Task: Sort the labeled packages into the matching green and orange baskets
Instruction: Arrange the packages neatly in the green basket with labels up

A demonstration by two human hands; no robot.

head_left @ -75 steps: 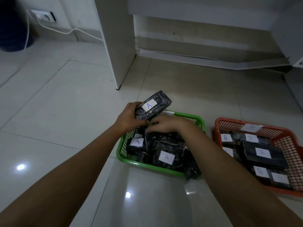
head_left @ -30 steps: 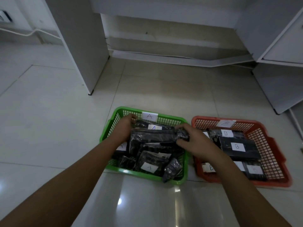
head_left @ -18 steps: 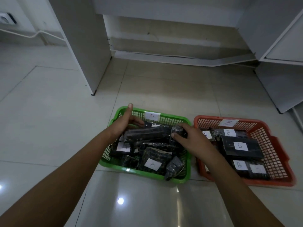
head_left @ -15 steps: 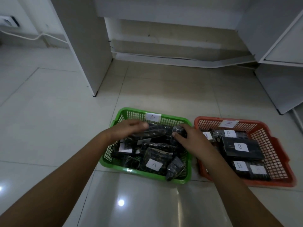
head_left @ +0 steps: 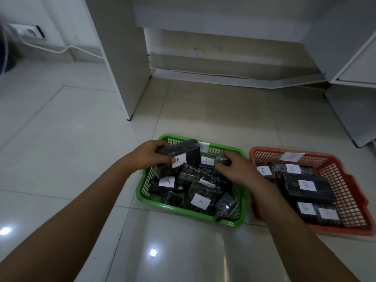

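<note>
Left hand [head_left: 149, 156] grips A package [head_left: 179, 157] over back of green basket [head_left: 189, 210], long side across. Right hand [head_left: 234, 169] pinches small package [head_left: 222, 160] just beside. Orange basket [head_left: 350, 180] lies right.

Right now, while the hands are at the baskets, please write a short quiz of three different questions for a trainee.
1. True or false: the left hand grips a package labelled B.
2. Which basket lies to the person's right? a) green basket b) orange basket
3. Fill in: the right hand holds a small package over the ____ basket.

Key: 1 false, the label reads A; 2 b; 3 green.
</note>
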